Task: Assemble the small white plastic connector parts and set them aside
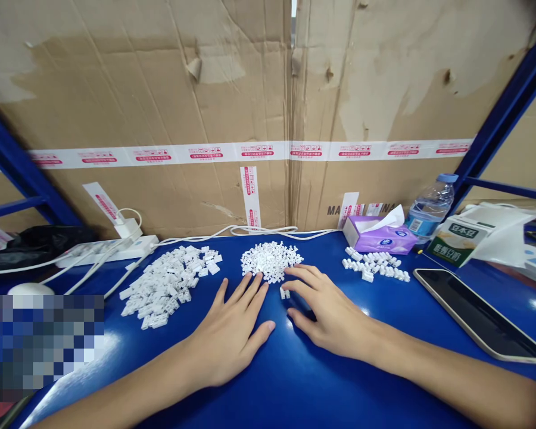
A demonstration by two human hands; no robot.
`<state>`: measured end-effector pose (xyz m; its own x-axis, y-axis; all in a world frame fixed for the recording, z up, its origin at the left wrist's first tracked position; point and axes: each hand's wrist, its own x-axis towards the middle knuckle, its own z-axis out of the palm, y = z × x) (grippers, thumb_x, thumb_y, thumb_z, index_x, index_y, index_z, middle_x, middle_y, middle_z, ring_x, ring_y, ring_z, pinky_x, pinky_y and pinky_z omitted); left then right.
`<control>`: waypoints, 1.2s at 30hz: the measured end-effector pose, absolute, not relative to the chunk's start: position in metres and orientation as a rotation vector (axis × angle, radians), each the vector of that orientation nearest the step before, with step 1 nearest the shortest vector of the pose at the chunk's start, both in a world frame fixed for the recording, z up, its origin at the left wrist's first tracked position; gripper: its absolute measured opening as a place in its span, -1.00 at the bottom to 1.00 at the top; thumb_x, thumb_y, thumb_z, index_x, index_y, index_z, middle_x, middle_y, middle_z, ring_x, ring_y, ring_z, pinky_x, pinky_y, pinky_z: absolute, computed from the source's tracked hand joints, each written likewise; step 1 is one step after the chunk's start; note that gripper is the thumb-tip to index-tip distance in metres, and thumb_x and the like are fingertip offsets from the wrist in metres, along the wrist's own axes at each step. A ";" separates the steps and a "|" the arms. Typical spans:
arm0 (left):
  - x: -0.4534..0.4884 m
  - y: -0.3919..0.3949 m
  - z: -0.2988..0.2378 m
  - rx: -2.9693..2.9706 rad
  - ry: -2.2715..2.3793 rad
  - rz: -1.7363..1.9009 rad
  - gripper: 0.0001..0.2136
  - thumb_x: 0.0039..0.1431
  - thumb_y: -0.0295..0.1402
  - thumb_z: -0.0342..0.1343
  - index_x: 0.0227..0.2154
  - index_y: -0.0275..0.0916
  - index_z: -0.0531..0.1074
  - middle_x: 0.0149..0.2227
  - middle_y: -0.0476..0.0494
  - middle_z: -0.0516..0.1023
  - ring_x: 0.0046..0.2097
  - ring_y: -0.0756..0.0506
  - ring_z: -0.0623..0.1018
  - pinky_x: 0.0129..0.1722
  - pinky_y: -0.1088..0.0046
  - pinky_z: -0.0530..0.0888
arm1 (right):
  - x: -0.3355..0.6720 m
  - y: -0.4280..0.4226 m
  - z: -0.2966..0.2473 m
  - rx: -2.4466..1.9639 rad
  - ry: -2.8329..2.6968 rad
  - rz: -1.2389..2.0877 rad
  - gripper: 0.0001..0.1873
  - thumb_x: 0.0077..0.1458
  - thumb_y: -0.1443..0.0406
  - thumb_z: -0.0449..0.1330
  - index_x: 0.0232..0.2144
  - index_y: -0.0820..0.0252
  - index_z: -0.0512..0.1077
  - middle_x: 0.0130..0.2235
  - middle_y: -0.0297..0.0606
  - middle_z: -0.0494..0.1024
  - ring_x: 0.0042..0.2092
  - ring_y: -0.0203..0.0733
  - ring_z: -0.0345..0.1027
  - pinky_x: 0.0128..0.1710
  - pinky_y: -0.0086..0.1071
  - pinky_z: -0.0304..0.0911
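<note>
My left hand (pixel 232 330) lies flat on the blue table (pixel 295 381), fingers stretched out, tips touching the near edge of the middle pile of small white plastic parts (pixel 271 260). My right hand (pixel 328 310) rests beside it, fingers spread, holding nothing, its fingertips by the same pile. One loose white part (pixel 284 293) lies between the two hands. A larger heap of white parts (pixel 170 283) sits to the left. A smaller cluster of white parts (pixel 375 265) lies to the right.
A phone (pixel 480 313) lies at the right. Behind it stand a tissue pack (pixel 377 235), a water bottle (pixel 431 208) and a drink carton (pixel 455 238). A power strip with white cables (pixel 111 247) sits back left. A cardboard wall (pixel 250 107) closes the back.
</note>
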<state>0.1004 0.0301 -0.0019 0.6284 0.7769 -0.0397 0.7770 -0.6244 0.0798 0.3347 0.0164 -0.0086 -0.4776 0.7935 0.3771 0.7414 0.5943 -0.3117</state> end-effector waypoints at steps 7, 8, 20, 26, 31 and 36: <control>0.100 0.032 0.000 2.763 1.295 -0.011 -0.34 0.45 0.04 -0.32 0.43 -0.29 -0.02 0.45 -0.28 -0.12 0.46 -0.39 -0.08 0.35 -0.30 -0.06 | 0.346 0.032 -0.003 -1.083 -2.379 0.160 -0.94 0.23 0.36 0.19 -0.30 0.15 0.48 -0.04 -0.25 0.60 0.06 -0.08 0.38 0.03 -0.15 0.16; 0.100 0.032 0.000 2.765 1.289 -0.001 -0.34 0.45 0.03 -0.30 0.43 -0.29 0.00 0.45 -0.28 -0.10 0.45 -0.40 -0.06 0.34 -0.31 -0.05 | 0.350 0.037 -0.002 -1.094 -2.385 0.134 -0.93 0.23 0.37 0.19 -0.32 0.16 0.47 -0.08 -0.25 0.61 0.03 -0.09 0.40 0.01 -0.16 0.15; 0.098 0.034 -0.002 2.780 1.275 0.044 -0.35 0.45 0.05 -0.29 0.43 -0.25 0.01 0.45 -0.26 -0.08 0.45 -0.40 -0.05 0.34 -0.31 -0.04 | 0.388 0.070 0.006 -1.248 -2.507 -0.156 -0.69 0.14 0.53 0.16 -0.11 0.17 0.51 -0.17 -0.16 0.64 -0.04 0.00 0.45 -0.05 -0.17 0.17; 0.098 0.032 0.001 2.757 1.280 0.005 -0.33 0.45 0.06 -0.32 0.43 -0.28 -0.02 0.45 -0.26 -0.13 0.45 -0.39 -0.08 0.34 -0.31 -0.06 | 0.416 0.094 0.004 -1.339 -2.475 -0.095 -0.67 -0.06 0.64 0.13 -0.42 0.23 0.58 -0.26 -0.17 0.65 -0.16 -0.08 0.50 -0.13 -0.31 0.34; 0.097 0.031 0.001 2.756 1.274 0.053 -0.35 0.45 0.05 -0.30 0.43 -0.23 0.00 0.45 -0.25 -0.10 0.45 -0.39 -0.05 0.35 -0.30 -0.05 | 0.426 0.101 0.005 -1.392 -2.479 -0.085 -0.69 -0.04 0.61 0.17 -0.32 0.27 0.62 -0.21 -0.10 0.67 -0.16 -0.03 0.55 -0.09 -0.28 0.38; 0.098 0.031 0.002 2.757 1.278 0.029 -0.35 0.45 0.05 -0.31 0.43 -0.25 -0.01 0.45 -0.26 -0.11 0.45 -0.39 -0.06 0.35 -0.28 -0.05 | 0.423 0.095 0.009 -1.417 -2.459 -0.083 -0.79 0.07 0.51 0.20 -0.30 0.23 0.60 -0.22 -0.14 0.67 -0.16 -0.06 0.54 -0.10 -0.29 0.37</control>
<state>0.0981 0.0309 0.0017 0.6473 0.7618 -0.0256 0.7599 -0.6422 0.1011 0.4227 0.0951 0.0091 -0.4678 0.8361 0.2864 0.8535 0.5116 -0.0995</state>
